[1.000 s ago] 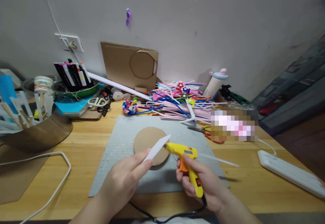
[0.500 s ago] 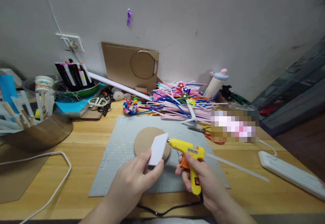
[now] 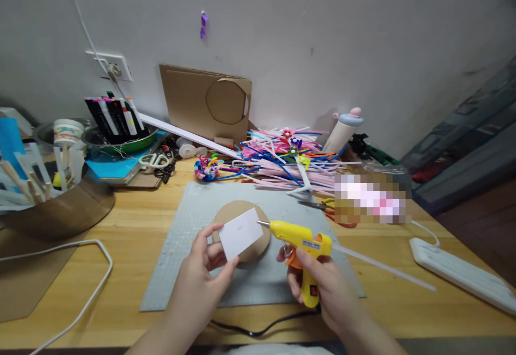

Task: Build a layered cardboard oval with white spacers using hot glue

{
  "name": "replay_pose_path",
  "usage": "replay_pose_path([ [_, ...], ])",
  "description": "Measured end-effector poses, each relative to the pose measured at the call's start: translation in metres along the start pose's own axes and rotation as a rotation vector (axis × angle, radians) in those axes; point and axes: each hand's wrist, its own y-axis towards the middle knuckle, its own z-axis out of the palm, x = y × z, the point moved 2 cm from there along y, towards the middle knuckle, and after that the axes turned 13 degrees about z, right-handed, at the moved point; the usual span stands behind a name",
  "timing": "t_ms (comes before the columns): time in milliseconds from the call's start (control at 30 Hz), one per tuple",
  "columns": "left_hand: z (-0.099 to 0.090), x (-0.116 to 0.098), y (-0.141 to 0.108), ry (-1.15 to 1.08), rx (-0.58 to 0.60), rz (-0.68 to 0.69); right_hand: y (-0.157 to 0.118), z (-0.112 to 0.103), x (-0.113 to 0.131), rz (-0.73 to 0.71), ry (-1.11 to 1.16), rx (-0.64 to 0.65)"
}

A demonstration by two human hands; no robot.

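Between the thumb and fingers of my left hand (image 3: 205, 269) is a small white rectangular card (image 3: 242, 234), tilted with its broad face toward me. My right hand (image 3: 318, 277) grips a yellow hot glue gun (image 3: 298, 237) by its handle, fingers at the orange trigger. The metal nozzle points left, right beside the card's right edge; whether it touches cannot be made out. A clear glue stick (image 3: 387, 269) sticks out of the gun's back. Behind and below the card, a round cardboard disc (image 3: 258, 250) lies on the grey cutting mat (image 3: 173, 274), partly covered.
Pipe cleaners (image 3: 282, 167) pile up behind the mat, near pliers (image 3: 328, 210). At left stand a container of sticks (image 3: 72, 204) and markers (image 3: 115, 118). A white power strip (image 3: 459, 274) lies at right. The gun's black cord (image 3: 258, 333) runs along the front edge.
My left hand has turned the card, so its broad face now shows and it sits slightly lower left. The glue gun has shifted slightly right, its nozzle now more exposed.
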Motion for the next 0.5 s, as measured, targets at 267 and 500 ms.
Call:
replay_pose_path([
  [267, 0.007, -0.004, -0.004, 0.067, 0.101, 0.08, 0.004, 0.008, -0.011, 0.203, 0.059, 0.075],
  [500, 0.006, -0.007, -0.008, 0.018, 0.151, 0.062, 0.013, 0.001, -0.015, 0.125, -0.093, -0.032],
])
